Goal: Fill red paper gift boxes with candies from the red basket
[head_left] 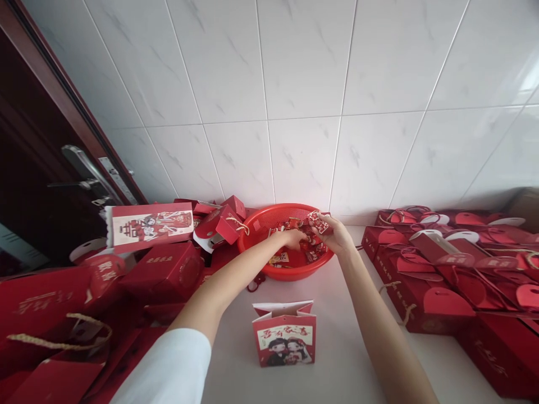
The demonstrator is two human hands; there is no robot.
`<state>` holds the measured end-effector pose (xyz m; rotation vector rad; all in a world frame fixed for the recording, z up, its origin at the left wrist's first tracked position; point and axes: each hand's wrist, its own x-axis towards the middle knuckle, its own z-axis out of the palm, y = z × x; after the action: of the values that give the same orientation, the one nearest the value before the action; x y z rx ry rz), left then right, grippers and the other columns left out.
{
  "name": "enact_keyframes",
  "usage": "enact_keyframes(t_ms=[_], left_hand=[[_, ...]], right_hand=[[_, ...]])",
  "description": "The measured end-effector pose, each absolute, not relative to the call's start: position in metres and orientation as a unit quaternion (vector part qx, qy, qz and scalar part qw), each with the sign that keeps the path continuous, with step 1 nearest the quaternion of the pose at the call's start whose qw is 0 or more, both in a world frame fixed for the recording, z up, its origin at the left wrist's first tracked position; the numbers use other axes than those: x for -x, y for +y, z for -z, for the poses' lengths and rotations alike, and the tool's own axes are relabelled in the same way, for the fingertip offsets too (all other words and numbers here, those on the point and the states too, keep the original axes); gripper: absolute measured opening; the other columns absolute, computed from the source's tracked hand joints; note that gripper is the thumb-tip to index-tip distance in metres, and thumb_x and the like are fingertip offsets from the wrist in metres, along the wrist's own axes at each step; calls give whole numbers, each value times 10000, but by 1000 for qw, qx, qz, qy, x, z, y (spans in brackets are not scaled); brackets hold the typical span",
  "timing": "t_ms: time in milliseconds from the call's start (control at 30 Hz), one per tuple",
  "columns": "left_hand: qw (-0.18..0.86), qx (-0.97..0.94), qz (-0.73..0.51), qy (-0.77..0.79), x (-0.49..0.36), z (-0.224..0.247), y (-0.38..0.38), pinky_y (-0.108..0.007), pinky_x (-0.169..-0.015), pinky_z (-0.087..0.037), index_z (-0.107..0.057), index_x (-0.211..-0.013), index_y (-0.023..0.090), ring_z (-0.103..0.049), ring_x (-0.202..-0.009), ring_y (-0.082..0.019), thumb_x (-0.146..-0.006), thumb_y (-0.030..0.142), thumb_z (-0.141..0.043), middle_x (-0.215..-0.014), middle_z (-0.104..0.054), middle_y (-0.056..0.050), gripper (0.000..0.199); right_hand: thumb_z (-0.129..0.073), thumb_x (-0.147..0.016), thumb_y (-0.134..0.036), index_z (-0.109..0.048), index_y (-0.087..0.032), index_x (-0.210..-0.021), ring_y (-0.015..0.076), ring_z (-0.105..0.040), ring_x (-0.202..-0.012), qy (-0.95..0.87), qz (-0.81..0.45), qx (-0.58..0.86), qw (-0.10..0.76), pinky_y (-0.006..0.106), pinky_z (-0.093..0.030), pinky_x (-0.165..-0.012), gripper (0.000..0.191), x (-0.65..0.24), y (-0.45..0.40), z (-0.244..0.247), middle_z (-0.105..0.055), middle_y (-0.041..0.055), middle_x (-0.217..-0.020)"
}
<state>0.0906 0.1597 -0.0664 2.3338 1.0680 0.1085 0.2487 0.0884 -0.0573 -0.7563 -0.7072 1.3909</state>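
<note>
A round red plastic basket (263,269) stands against the tiled wall, with several small red and gold wrapped packets (312,255) inside. My left hand (295,239) reaches into the basket, its fingers bent down among the packets; what they hold, if anything, is hidden. At the basket's right rim, my right hand (336,234) is closed on a red and white patterned packet (320,223). Nearer to me, a small red paper box (284,342) with a cartoon couple on its front stands upright on the white table, its top open.
Many red gift boxes (168,269) are heaped at the left, some with rope handles. Rows of closed red boxes (425,303) fill the right side. A dark door with a metal handle (90,174) is at the far left.
</note>
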Motion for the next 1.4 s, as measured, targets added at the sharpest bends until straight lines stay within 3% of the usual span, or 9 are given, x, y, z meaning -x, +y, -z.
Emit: enact_keyframes(t_ms=[267, 400, 567, 733, 833, 1000, 1133, 1233, 1400], left_hand=[[189, -899, 39, 393, -100, 56, 150, -302, -752, -507, -748, -739, 212, -691, -798, -246, -666, 196, -699, -826, -750, -41, 89], [156, -916, 32, 368, -119, 55, 147, -318, -798, -525, -725, -871, 176, -695, -895, -266, -736, 266, -706, -963, -748, -80, 163], [147, -919, 89, 354, -132, 56, 145, -354, -868, -538, -705, -1034, 181, -682, -1023, -310, -614, 263, -824, -1133, -733, -106, 444], [197, -857, 130, 458, -109, 39, 154, -313, -762, -554, -758, -800, 195, -715, -843, -266, -590, 138, -760, -889, -779, -53, 217], [215, -845, 110, 476, -94, 31, 159, -264, -721, -551, -751, -701, 171, -718, -793, -222, -663, 109, -681, -815, -778, -59, 101], [211, -838, 17, 504, -88, 29, 161, -208, -671, -531, -768, -913, 174, -717, -777, -157, -796, 39, -503, -861, -781, -44, 320], [172, -844, -51, 505, -90, 35, 167, -239, -791, -533, -760, -996, 190, -708, -924, -184, -853, 113, -524, -1012, -772, -48, 286], [161, -858, -61, 484, -91, 42, 172, -250, -902, -514, -740, -1053, 213, -689, -1024, -194, -841, 153, -580, -1098, -754, -33, 273], [162, -876, -13, 453, -95, 51, 171, -339, -964, -510, -681, -1176, 264, -647, -1138, -265, -733, 222, -725, -1218, -713, -45, 447]], right_hand=[[-722, -672, -40, -652, -205, -776, 166, -730, -743, -225, -635, 281, 683, 252, -637, -659, 207, -245, 88, 52, -745, 19, -748], [-694, -681, -18, -648, -197, -768, 164, -729, -724, -218, -633, 273, 691, 248, -632, -651, 205, -246, 90, 55, -752, 33, -737], [-701, -688, -2, -661, -182, -758, 149, -727, -713, -212, -625, 257, 706, 229, -627, -677, 197, -250, 94, 59, -753, 35, -754], [-700, -702, 13, -667, -156, -755, 134, -733, -772, -212, -630, 247, 705, 191, -613, -743, 181, -254, 97, 63, -752, 53, -789], [-708, -704, 10, -653, -164, -730, 134, -730, -771, -236, -628, 241, 701, 186, -609, -733, 184, -256, 100, 67, -746, 45, -777], [-693, -692, 22, -658, -167, -713, 137, -726, -747, -224, -627, 253, 702, 192, -611, -708, 193, -256, 101, 67, -740, 44, -759], [-671, -709, 25, -692, -167, -769, 142, -727, -761, -208, -630, 259, 702, 202, -621, -701, 203, -254, 97, 63, -754, 52, -798], [-689, -739, -1, -702, -166, -804, 158, -735, -802, -218, -631, 261, 697, 230, -636, -733, 178, -253, 95, 61, -758, 56, -819], [-732, -762, -41, -707, -163, -835, 187, -739, -929, -240, -640, 244, 688, 285, -644, -836, 144, -254, 92, 59, -763, 61, -858]])
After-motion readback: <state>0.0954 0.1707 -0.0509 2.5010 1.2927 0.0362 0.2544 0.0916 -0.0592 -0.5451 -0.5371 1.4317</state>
